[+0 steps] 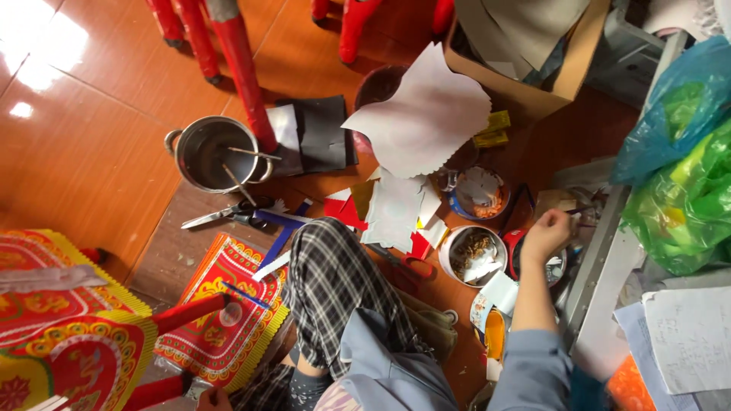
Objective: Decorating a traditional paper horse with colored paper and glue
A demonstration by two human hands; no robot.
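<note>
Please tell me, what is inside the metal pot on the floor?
Inside the metal pot, two thin stick-like tools lean against the wall, their ends sticking out over the rim. The bottom looks dark; what lies there cannot be told. A red pole crosses in front of the rim.

Daylight falls from the upper left; white glare burns on the glossy floor (46,46); the middle is evenly lit with soft shadows; the right hand (545,234) is slightly blurred; edges bend outward.
</note>
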